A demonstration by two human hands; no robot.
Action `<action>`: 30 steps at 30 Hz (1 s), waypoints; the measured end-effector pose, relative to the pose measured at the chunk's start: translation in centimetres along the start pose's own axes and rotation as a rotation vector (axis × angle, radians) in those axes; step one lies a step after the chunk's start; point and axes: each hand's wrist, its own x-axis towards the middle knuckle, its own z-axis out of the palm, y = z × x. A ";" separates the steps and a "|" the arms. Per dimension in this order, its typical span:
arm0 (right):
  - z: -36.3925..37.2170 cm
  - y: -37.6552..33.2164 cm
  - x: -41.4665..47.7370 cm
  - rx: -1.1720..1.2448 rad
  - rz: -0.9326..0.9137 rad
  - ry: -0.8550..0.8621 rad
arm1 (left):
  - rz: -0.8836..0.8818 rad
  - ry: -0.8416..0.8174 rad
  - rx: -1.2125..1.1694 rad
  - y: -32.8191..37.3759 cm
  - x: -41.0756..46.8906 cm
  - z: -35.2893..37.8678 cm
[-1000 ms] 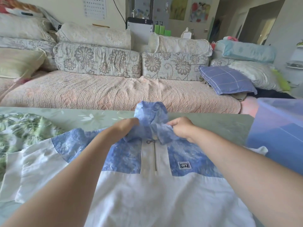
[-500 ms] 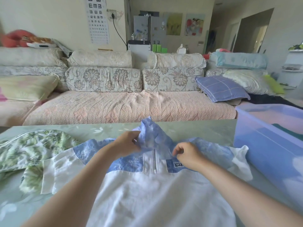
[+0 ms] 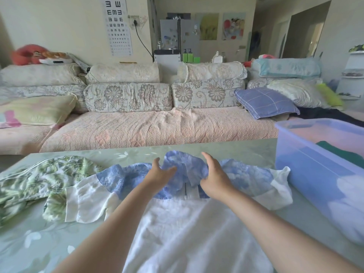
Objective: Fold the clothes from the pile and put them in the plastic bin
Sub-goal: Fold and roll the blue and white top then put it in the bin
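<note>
The blue-and-white shirt [image 3: 187, 223] lies face up on the table [image 3: 49, 243], just left of the plastic bin [image 3: 315, 178], with its hood [image 3: 183, 164] bunched at the far end. Change noted: 0.5 s ago both hands pinched the hood. Now the left hand [image 3: 160, 174] and right hand [image 3: 213, 179] have let go, fingers straight, 1 on each side of the hood and touching it. Judgement: the hood is set down, so smoothing or the first fold is due; no fold is made yet. A leaf-print garment [image 3: 39, 178] waits at the left, and 1 dark green item [image 3: 346, 152] already sits in the bin.
</note>
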 end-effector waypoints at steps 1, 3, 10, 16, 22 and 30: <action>0.1 -0.2 0.1 0.019 -0.002 -0.036 | 0.005 -0.017 0.008 -0.2 0.4 0.4; 0.3 -0.4 0.2 0.041 0.011 -0.088 | -0.015 -0.035 0.004 -0.5 0.9 0.7; -0.2 -0.4 0.9 0.134 0.056 -0.009 | 0.386 -0.058 0.105 1.9 -1.3 -1.0; -2.6 -0.5 -1.2 0.166 0.048 -0.085 | 0.291 -0.803 0.622 0.6 -6.7 -3.8; -4.0 0.2 -5.7 -0.210 0.040 -0.423 | 0.169 -0.424 0.862 -4.1 -7.9 -3.9; -3.5 -1.5 -6.8 -0.541 -0.151 -0.424 | 0.328 -0.241 0.649 -4.0 -8.2 -0.5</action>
